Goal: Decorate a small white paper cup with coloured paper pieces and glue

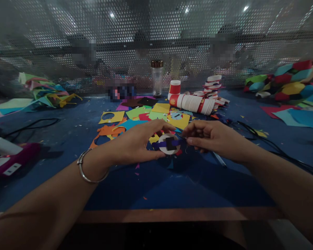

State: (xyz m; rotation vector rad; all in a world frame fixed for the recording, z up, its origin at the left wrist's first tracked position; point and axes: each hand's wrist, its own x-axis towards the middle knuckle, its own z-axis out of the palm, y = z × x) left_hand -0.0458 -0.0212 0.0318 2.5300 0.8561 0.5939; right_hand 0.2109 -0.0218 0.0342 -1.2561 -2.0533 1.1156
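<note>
My left hand (135,142), with a metal bangle on its wrist, curls round a white paper disc (165,147) that carries a purple strip and a dark square. My right hand (211,137) pinches the right end of that purple strip (181,142), its fingers pressed together. Both hands meet just above the blue table cover (156,184). A thin stick lies under my right hand, mostly hidden.
Cut coloured paper scraps (143,116) lie behind the hands. Stacked red-and-white paper cups (195,102) and a clear bottle (157,78) stand farther back. Paper piles sit at far left (43,90) and far right (289,81). Black cables (263,137) and a purple-and-white device (7,158) flank me. A perforated metal screen closes the back.
</note>
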